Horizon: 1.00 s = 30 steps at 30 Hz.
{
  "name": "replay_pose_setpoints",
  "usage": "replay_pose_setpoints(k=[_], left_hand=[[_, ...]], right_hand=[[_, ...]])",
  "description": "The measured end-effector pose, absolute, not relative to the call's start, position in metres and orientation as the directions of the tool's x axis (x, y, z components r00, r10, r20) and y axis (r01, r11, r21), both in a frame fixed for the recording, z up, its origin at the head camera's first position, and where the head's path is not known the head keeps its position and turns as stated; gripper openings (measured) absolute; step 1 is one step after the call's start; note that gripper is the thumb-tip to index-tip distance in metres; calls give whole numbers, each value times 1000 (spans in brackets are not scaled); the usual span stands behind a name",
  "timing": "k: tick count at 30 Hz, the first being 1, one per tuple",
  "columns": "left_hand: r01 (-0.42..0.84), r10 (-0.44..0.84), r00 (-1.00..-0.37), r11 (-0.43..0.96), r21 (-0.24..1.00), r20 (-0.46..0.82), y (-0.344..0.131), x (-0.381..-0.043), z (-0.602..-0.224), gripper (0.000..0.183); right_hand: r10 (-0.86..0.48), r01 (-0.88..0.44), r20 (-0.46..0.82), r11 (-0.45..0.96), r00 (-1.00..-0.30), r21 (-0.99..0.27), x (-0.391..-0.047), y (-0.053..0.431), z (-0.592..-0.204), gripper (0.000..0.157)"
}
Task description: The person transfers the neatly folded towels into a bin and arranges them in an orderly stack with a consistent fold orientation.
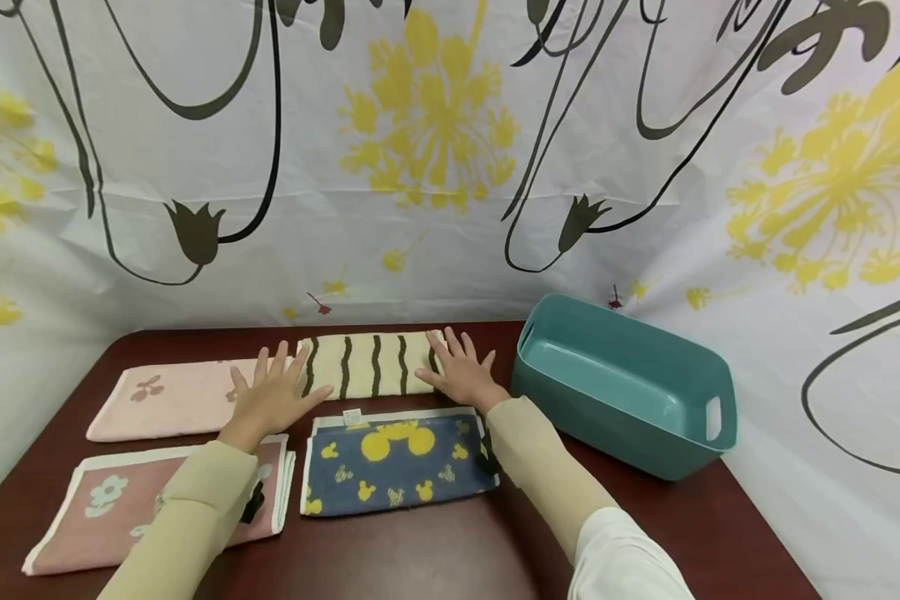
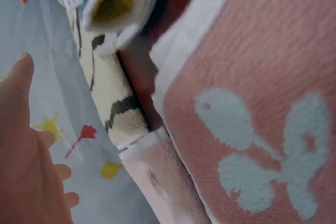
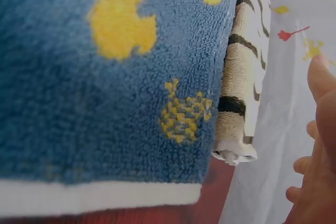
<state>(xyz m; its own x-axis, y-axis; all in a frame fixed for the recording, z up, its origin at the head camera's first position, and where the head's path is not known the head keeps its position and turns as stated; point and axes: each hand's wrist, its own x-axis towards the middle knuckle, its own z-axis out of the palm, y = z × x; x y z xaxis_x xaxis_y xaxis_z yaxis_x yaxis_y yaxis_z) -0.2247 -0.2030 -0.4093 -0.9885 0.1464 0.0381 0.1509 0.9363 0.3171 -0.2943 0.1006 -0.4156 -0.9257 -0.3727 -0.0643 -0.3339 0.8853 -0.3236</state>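
Note:
Four folded towels lie on the dark red table. At the back is a cream towel with dark wavy stripes (image 1: 360, 367); my right hand (image 1: 461, 375), fingers spread, is over its right end. My left hand (image 1: 272, 400), also spread, overlaps the right part of a pale pink towel (image 1: 176, 400) and reaches the striped towel's left edge. In front of the hands lie a blue towel with yellow mouse-head shapes (image 1: 390, 467) and a darker pink towel with pale flowers (image 1: 112, 500), partly hidden under the left forearm. Neither hand holds anything.
A teal plastic bin (image 1: 622, 400) with handle cutouts stands at the right, beside my right hand. The table (image 1: 390, 558) backs onto a white cloth (image 1: 307, 167) printed with yellow flowers and dark stems, which also hangs along both sides.

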Motion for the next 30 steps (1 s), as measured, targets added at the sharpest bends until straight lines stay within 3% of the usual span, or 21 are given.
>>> replay_pose_setpoints(k=[16, 30], left_hand=[[209, 227, -973, 932, 297, -29, -194, -198, -409, 75], [212, 247, -968, 908, 361, -53, -183, -178, -418, 72]], right_hand=[[-491, -433, -174, 854, -854, -288, -273, 121, -413, 71], [-516, -453, -219, 846, -828, -280, -250, 142, -415, 70]])
